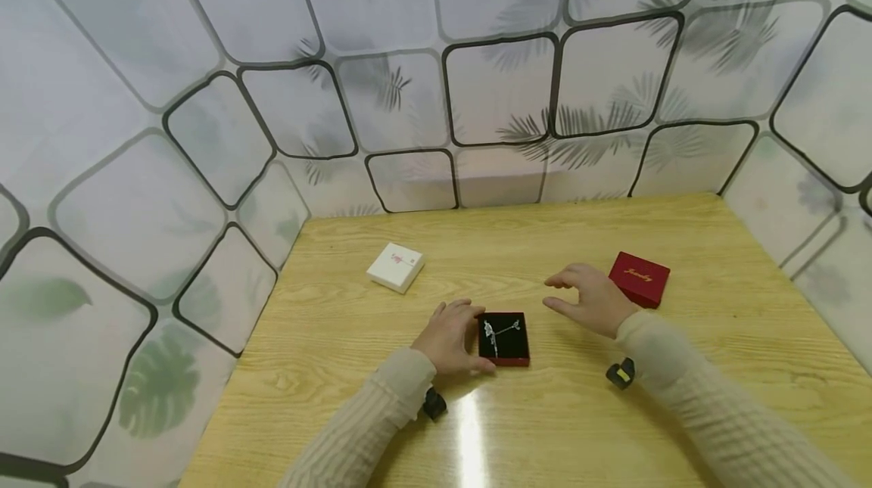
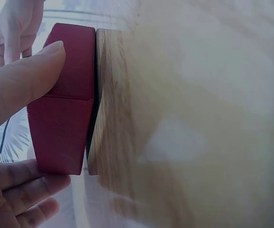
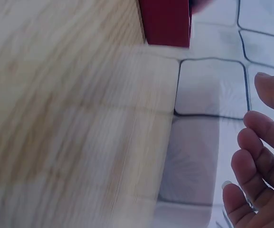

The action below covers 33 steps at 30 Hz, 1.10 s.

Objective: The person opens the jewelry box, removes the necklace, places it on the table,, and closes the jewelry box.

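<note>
1. Lying toward the back left of the worktop (image 1: 327, 382) was one white box (image 1: 395, 267) with red print on its top; only the head view showed it.
2. Next came the left hand (image 1: 450, 340), one of two, gripping the open red box between thumb and fingers. The left wrist view showed the thumb against the box's textured side and fingertips at its other end, details too small from above.
3. In the middle, one open red box (image 1: 506, 361) rested on the worktop. The head view alone showed its black lining (image 1: 512, 346) and the silver-coloured jewellery (image 1: 490, 333) with a fine chain.
4. To its right, the right hand (image 1: 589, 299) was raised with its fingers loosely bent, holding nothing. The right wrist view showed those fingers from close by, apart from a red corner at the top edge.
5. Farthest right, just beyond that hand, lay one red piece with gold lettering (image 1: 639, 278), box or lid, I could not tell.
</note>
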{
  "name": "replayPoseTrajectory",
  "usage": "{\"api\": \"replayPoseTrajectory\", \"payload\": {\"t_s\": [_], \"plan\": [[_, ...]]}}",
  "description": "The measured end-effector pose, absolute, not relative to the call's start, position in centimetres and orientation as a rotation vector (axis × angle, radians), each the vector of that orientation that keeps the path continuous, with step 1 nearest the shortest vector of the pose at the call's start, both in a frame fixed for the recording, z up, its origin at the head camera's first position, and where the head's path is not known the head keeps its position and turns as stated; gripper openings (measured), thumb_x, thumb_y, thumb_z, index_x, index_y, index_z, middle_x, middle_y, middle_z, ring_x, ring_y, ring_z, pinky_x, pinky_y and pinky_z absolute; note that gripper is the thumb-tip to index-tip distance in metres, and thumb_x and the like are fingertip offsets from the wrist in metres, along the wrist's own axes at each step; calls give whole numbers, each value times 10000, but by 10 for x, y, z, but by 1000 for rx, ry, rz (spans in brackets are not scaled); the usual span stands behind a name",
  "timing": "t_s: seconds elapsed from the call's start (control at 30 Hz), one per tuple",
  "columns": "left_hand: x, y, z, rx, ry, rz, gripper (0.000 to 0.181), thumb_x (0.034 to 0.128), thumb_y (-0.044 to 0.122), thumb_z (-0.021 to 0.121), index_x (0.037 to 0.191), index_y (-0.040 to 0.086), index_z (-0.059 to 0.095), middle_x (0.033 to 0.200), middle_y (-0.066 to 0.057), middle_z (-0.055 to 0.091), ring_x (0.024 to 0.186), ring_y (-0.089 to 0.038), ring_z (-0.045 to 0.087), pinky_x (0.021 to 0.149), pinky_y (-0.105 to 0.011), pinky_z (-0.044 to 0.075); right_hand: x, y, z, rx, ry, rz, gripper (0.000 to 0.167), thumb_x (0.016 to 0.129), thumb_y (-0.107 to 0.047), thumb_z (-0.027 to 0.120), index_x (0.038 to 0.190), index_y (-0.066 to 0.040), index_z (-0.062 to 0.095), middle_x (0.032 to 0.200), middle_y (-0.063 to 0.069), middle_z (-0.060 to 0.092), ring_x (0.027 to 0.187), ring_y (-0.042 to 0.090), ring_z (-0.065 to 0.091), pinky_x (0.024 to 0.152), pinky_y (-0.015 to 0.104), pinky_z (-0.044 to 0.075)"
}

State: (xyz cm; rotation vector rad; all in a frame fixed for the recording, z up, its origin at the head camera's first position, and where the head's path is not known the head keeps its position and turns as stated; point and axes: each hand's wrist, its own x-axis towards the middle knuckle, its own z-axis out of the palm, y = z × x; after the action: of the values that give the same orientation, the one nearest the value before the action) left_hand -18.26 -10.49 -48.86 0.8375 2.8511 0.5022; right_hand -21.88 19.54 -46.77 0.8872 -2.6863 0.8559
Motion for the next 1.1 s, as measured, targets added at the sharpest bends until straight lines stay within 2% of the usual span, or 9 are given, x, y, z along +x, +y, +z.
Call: {"api": "replayPoseTrajectory", "payload": {"t_s": [0.27, 0.57, 0.77, 1.1], "plan": [[-184, -103, -490, 826, 2874, 519, 993, 647, 667, 767, 1422, 137, 446, 1425, -16, 478, 1385, -207, 317, 1144, -502, 196, -210, 165, -465, 960, -2655, 810, 282, 849, -344, 742, 1018, -120, 719, 945, 19, 654, 882, 157, 582, 785, 396, 525], [-185, -101, -490, 835, 2896, 518, 995, 654, 683, 751, 1415, 116, 449, 1404, -34, 493, 1372, -218, 336, 1137, -508, 212, -206, 141, -466, 1068, -2656, 778, 270, 849, -355, 739, 1000, -131, 722, 951, -39, 645, 929, 140, 572, 830, 366, 520], [-184, -100, -489, 838, 2901, 523, 985, 657, 673, 755, 1406, 108, 456, 1391, -38, 504, 1368, -220, 340, 1134, -507, 221, -202, 130, -468, 1090, -2690, 769, 227, 856, -355, 732, 982, -167, 711, 942, -46, 636, 899, 122, 552, 788, 350, 517], [-183, -100, -489, 872, 2901, 507, 973, 676, 678, 739, 1404, 95, 461, 1391, -44, 503, 1362, -237, 351, 1114, -535, 254, -201, 118, -476, 1125, -2636, 746, 230, 828, -348, 761, 951, -157, 721, 911, -67, 633, 889, 114, 568, 785, 329, 515]]}}
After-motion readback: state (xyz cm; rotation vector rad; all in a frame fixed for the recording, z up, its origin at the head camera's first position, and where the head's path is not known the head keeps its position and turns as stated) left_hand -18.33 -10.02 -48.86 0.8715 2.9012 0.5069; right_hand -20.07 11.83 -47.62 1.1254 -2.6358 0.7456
